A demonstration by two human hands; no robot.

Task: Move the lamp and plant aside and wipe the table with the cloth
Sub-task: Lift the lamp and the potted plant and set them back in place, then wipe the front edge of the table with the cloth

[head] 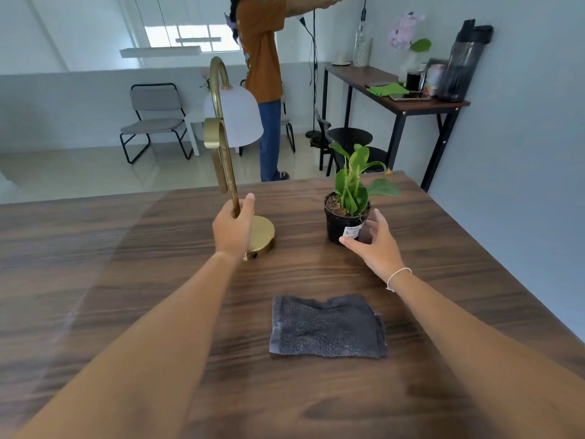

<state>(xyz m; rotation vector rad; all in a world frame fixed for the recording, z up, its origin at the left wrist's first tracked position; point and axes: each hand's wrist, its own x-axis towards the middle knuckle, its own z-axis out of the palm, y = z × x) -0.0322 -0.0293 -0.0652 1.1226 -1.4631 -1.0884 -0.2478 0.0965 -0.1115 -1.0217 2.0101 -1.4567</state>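
Brass lamp [228, 172] upright mid-worktop, left hand [233, 228] clamped on stem just above round base. Black pot [345, 222] toward far right edge, holding soil and green plant [354, 182]; right hand [375, 245] spread, fingers touching pot's side. Grey cloth [327, 327] flat nearer near edge, between forearms. Worktop [126, 296] dark wood.
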